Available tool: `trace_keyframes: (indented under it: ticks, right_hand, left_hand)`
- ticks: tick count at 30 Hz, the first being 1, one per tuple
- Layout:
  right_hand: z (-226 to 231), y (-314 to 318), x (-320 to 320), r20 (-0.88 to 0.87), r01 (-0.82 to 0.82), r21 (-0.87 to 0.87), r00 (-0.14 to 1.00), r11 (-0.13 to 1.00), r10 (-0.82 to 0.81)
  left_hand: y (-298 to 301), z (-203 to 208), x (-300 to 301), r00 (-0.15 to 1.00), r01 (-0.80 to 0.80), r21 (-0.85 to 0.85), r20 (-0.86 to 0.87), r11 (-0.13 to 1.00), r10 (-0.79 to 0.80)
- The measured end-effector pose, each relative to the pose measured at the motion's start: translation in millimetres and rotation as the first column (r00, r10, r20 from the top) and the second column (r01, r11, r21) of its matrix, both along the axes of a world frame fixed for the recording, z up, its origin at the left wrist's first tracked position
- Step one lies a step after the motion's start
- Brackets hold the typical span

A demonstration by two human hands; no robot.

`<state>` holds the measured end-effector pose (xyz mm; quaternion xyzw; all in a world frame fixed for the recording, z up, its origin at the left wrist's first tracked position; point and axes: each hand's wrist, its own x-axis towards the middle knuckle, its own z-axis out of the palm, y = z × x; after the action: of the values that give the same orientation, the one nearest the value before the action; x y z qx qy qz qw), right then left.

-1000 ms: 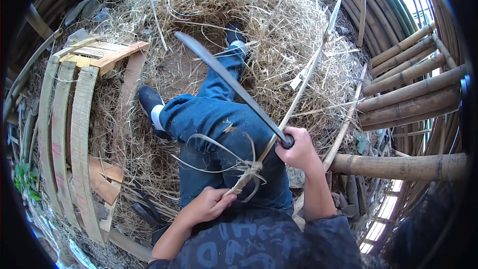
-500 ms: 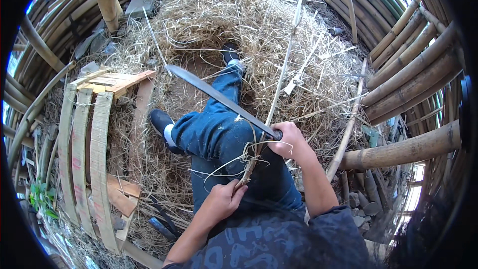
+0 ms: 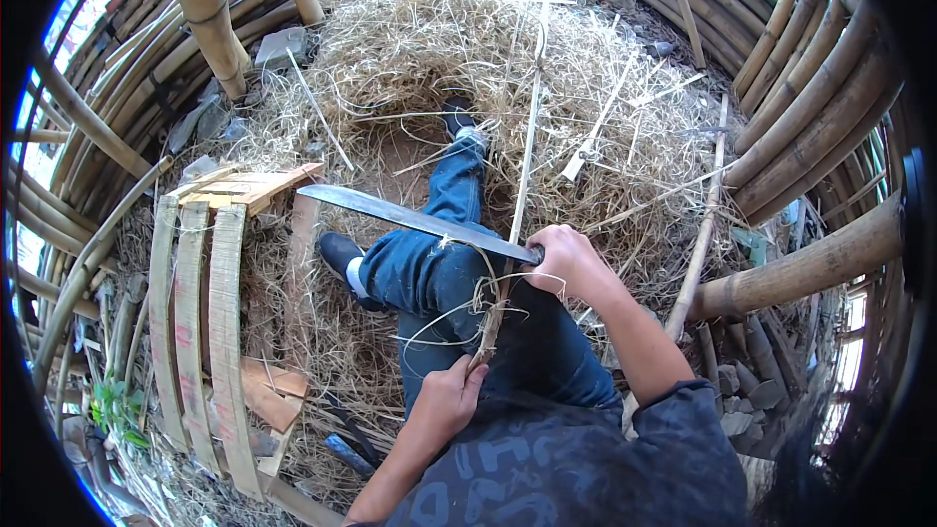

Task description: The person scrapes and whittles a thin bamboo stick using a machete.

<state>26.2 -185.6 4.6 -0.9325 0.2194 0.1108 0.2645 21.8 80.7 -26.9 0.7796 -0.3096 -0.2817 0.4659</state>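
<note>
My left hand [image 3: 447, 398] grips the near end of a long, thin bamboo strip [image 3: 528, 151] above my lap. The strip runs away from me over my knee, and its far part lies across the straw. In my right hand [image 3: 569, 262] is the dark handle of a machete. The long metal blade of the machete [image 3: 410, 217] points left, crossing the strip just beyond my knee. Thin curled shavings [image 3: 485, 295] hang around the strip between my two hands. Where the edge meets the strip is too fine to make out.
A heap of pale shavings [image 3: 420, 29] covers the ground ahead. On the left stands a slatted wooden frame [image 3: 227, 332]. Stacked bamboo poles [image 3: 820, 117] line the right side, and one thick pole [image 3: 800, 268] juts inward. Several stones [image 3: 756, 395] lie at the lower right.
The machete's tip has swung left and toward me, so the blade lies more level. The strip's far end has shifted left. Both hands keep their hold, and the whole view has turned slightly.
</note>
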Motion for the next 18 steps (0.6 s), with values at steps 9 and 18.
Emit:
trace_keyframes:
  ticks: [9, 18]
  right_hand:
    - [-4, -4, 3, 0.106, 0.006, -0.045, 0.994, 0.999, -0.001]
    - [-15, -7, 5, 0.116, -0.016, -0.06, 0.993, 0.998, 0.023]
  left_hand:
    - [3, -5, -8, 1.0, -0.024, 0.002, -0.001, 1.0, 0.024]
    - [3, -2, -11, 0.999, -0.043, 0.002, -0.003, 0.999, 0.043]
